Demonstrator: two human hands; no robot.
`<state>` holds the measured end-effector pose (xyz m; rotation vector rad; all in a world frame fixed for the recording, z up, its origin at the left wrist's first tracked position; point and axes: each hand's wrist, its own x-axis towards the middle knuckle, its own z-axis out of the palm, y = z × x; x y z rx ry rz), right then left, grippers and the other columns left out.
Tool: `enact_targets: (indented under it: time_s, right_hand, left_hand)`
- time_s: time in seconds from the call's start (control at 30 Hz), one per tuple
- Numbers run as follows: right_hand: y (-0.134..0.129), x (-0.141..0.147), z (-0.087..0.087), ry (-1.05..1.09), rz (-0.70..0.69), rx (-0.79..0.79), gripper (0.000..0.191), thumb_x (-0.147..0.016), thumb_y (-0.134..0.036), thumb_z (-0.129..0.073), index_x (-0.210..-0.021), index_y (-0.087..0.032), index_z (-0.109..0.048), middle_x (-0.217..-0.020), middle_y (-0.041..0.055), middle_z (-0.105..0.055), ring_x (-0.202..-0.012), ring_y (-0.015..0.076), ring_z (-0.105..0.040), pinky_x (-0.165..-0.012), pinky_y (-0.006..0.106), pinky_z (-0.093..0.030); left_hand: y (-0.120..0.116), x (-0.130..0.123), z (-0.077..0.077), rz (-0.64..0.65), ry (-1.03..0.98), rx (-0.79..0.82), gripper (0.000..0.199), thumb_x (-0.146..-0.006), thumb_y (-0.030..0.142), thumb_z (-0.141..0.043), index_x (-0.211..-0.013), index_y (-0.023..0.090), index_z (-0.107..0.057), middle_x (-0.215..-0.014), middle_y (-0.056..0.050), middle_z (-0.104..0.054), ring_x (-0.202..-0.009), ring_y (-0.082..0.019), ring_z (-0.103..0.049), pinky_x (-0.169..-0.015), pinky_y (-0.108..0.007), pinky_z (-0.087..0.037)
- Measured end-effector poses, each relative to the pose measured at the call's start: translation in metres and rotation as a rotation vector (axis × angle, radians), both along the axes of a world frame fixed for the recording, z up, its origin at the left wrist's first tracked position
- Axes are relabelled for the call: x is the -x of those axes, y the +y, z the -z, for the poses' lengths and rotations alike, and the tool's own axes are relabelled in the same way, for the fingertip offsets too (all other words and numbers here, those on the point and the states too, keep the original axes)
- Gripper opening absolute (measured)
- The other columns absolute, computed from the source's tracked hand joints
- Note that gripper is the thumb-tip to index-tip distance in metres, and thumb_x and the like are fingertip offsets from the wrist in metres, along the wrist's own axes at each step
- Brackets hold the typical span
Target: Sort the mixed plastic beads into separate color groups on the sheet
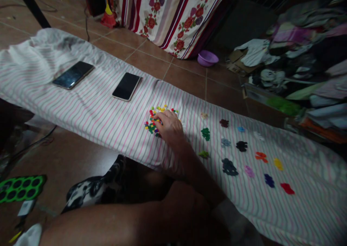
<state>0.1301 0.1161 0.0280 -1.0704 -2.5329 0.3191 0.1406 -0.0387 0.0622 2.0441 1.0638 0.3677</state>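
My right hand (169, 126) reaches over a mixed pile of small coloured pieces (151, 128) on the striped cloth (100, 112). Its fingers are bent down and closed among the pieces, and their tips hide whatever they hold. In deep shadow at the bottom, my left hand (187, 199) lies low beside the right forearm, its fingers not distinguishable. Right of the pile sit separate small single-colour heaps, among them a green heap (205, 134), a black heap (241, 146), an orange heap (261, 157), a yellow heap (278, 164) and a red heap (287, 188).
Two phones, one dark phone (73, 75) and another phone (126, 86), lie on the cloth left of the pile. A purple bowl (207, 58) stands on the tiled floor beyond. Clothes (298, 36) are heaped at the right, and a green holder (23, 188) is at lower left.
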Motion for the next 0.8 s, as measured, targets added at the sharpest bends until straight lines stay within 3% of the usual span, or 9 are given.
enact_targets:
  time_s: [0.1, 0.27, 0.57, 0.7, 0.8]
  right_hand:
    - [0.0, 0.0, 0.0, 0.022, -0.012, 0.014, 0.017, -0.085, -0.015, -0.049, -0.09, -0.02, -0.065, -0.094, 0.0077, -0.061, -0.097, 0.0226, -0.051, -0.092, 0.034, -0.038]
    - [0.001, 0.003, -0.007, 0.135, 0.0, 0.073, 0.015, -0.082, -0.015, -0.049, -0.088, -0.019, -0.062, -0.09, 0.0056, -0.063, -0.092, 0.0203, -0.055, -0.089, 0.032, -0.039]
    - [0.004, -0.013, -0.025, 0.149, 0.056, 0.138, 0.021, -0.085, -0.017, -0.045, -0.097, -0.02, -0.062, -0.092, 0.0017, -0.063, -0.088, 0.0157, -0.056, -0.085, 0.027, -0.041]
    - [0.009, -0.028, -0.03, 0.117, 0.079, 0.125, 0.024, -0.085, -0.016, -0.044, -0.1, -0.02, -0.062, -0.092, 0.002, -0.063, -0.089, 0.0158, -0.057, -0.086, 0.027, -0.041]
    - [0.012, -0.038, -0.032, 0.096, 0.083, 0.103, 0.024, -0.085, -0.015, -0.044, -0.098, -0.02, -0.064, -0.092, 0.0027, -0.064, -0.09, 0.0164, -0.057, -0.086, 0.027, -0.041]
  left_hand:
    - [0.004, 0.001, -0.003, 0.061, 0.051, -0.004, 0.033, -0.083, 0.042, -0.057, -0.067, 0.016, -0.068, -0.06, -0.006, -0.066, -0.049, -0.016, -0.058, -0.043, -0.024, -0.031]
    - [0.006, 0.002, -0.009, 0.026, 0.049, 0.015, 0.046, -0.083, 0.055, -0.053, -0.065, 0.016, -0.067, -0.055, -0.005, -0.063, -0.046, -0.015, -0.055, -0.042, -0.024, -0.026]
    - [-0.008, -0.01, 0.012, -0.027, -0.109, -0.232, 0.034, -0.086, 0.036, -0.051, -0.06, 0.016, -0.06, -0.05, -0.004, -0.057, -0.048, -0.014, -0.054, -0.048, -0.026, -0.028]
    - [-0.006, -0.014, 0.009, 0.061, -0.129, -0.231, 0.024, -0.084, 0.027, -0.053, -0.063, 0.015, -0.056, -0.057, -0.003, -0.061, -0.049, -0.013, -0.055, -0.045, -0.027, -0.022]
    - [-0.004, -0.016, 0.005, 0.111, -0.124, -0.23, 0.019, -0.084, 0.023, -0.052, -0.067, 0.016, -0.056, -0.062, -0.003, -0.063, -0.052, -0.014, -0.057, -0.046, -0.026, -0.024]
